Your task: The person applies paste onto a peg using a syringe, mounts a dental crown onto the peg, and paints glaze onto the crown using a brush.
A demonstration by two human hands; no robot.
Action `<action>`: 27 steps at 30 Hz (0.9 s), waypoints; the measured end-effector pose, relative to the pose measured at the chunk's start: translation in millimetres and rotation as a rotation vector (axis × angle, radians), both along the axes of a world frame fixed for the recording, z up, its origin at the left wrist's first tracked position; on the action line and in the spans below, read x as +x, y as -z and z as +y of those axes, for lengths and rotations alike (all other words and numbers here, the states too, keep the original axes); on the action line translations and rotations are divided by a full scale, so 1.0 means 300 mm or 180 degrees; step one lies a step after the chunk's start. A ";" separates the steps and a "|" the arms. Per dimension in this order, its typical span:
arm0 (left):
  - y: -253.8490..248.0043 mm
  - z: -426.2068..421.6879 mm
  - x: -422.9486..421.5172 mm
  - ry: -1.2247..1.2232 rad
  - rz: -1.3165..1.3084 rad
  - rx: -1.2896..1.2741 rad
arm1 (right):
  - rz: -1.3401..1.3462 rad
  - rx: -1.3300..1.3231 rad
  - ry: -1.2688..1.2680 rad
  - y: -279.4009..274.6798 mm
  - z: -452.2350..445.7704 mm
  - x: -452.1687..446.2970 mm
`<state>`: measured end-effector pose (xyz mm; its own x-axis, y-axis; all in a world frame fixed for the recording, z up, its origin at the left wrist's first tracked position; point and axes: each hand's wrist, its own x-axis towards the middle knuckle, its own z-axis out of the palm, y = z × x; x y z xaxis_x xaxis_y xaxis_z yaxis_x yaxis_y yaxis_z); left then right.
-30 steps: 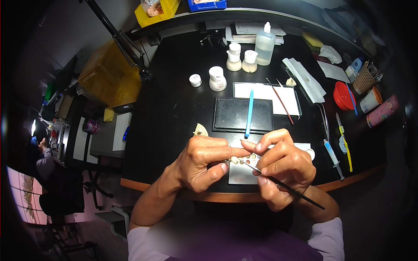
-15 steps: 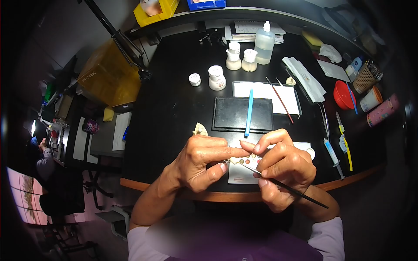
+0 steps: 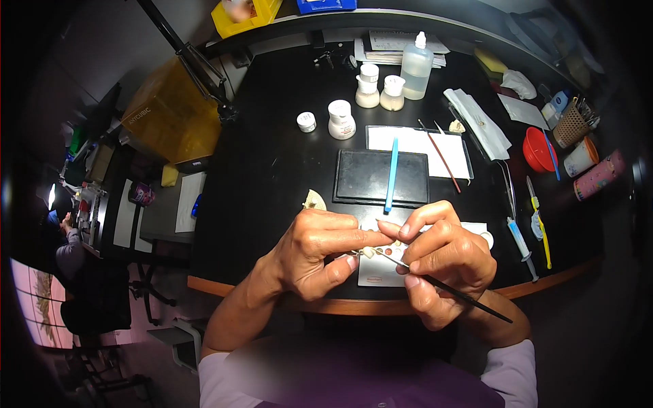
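The left hand is raised above the front of a black table, its thumb and index finger drawn narrow on a small pale piece; a glint of metal shows where the fingers meet it, and whether the grip bears on the piece or on the metal cannot be told; the right hand holds a dark-handled brush pinched between thumb and fingers, the handle slanting down to the right; the brush tip is at the piece, contact not determinable at this size; the piece is located between the two hands, over a light palette with round wells, partly hidden by the fingers; beyond the hands lies a flat black case, a blue stick laid across it; a white sheet adjoins behind, with a red-handled brush on it; farther back, a white-capped jar stands upright beside a loose round lid; a clear bottle stands behind; at the right are a syringe and a red bowl.
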<state>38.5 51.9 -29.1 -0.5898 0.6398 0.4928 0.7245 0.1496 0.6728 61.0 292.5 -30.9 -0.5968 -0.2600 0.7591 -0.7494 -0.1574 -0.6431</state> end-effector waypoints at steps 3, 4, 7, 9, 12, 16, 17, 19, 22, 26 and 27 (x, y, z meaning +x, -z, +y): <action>0.004 -0.001 0.000 0.0004 0.0008 0.0003 | 0.0070 0.0096 0.0011 0.003 -0.001 -0.005; 0.005 -0.001 0.000 0.0003 0.0011 0.0009 | 0.0091 0.0131 -0.0003 0.003 -0.001 -0.007; 0.007 0.000 0.000 0.0011 0.0008 0.0031 | -0.0075 0.0069 -0.0112 -0.010 0.008 0.001; 0.010 -0.003 -0.001 0.0005 -0.0003 0.0015 | -0.0167 -0.0008 -0.0110 -0.008 0.009 0.008; 0.029 0.006 0.002 -0.0106 -0.0006 0.0093 | -0.0061 0.0166 -0.0195 -0.006 0.020 0.001; 0.009 -0.001 0.000 -0.0020 -0.0017 0.0028 | 0.0151 0.0409 -0.0221 -0.009 0.017 -0.014; 0.008 -0.001 -0.001 -0.0013 -0.0019 0.0030 | 0.0152 0.0404 -0.0235 -0.009 0.018 -0.015; 0.008 -0.001 -0.001 0.0003 -0.0028 0.0035 | 0.0150 0.0392 -0.0263 -0.009 0.021 -0.015; 0.008 -0.001 -0.002 0.0016 0.0045 0.0036 | -0.0121 0.0090 -0.0179 -0.019 0.016 0.005; 0.014 0.000 -0.001 0.0003 0.0049 0.0043 | 0.0069 0.0241 -0.0206 -0.014 0.020 -0.005; 0.013 -0.001 -0.001 -0.0002 0.0049 0.0037 | 0.0095 0.0305 -0.0166 -0.015 0.017 -0.005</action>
